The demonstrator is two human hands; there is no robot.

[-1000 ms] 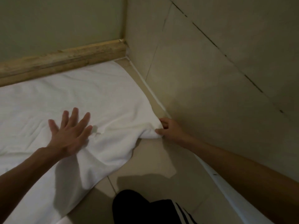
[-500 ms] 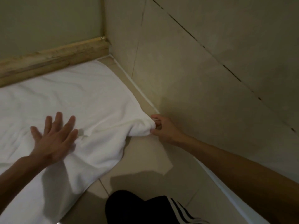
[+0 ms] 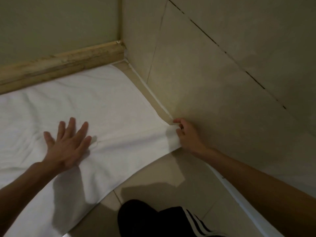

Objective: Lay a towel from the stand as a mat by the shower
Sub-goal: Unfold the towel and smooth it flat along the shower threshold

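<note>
Towel (image 3: 106, 106): white cloth spread flat on the floor (image 3: 171, 178), filling the far corner. Its far edge lies along the wooden sill (image 3: 65, 64), and its right edge runs beside the foot of the tiled wall (image 3: 222, 79) with a narrow bare strip of floor between them.
Towel surface: shallow creases at the left. A taut fold runs from the left hand to the near right corner.
Near edge: a concave curve across the floor tiles, drawn out to the right.
Left hand (image 3: 68, 144): palm down on the towel, fingers straight and spread, pressing the cloth against the floor.
Right hand (image 3: 186, 135): thumb and curled fingers pinch the towel's near right corner, close against the foot of the wall.
Wall base: a white sealant strip (image 3: 153, 98) follows the joint between wall and floor.
Sill: worn, pale wood, ending at the wall corner.
Lower edge of the view: a knee (image 3: 153, 219) in black cloth with white stripes, over bare floor.
Shadows: both forearms cast shadows on towel and floor.
</note>
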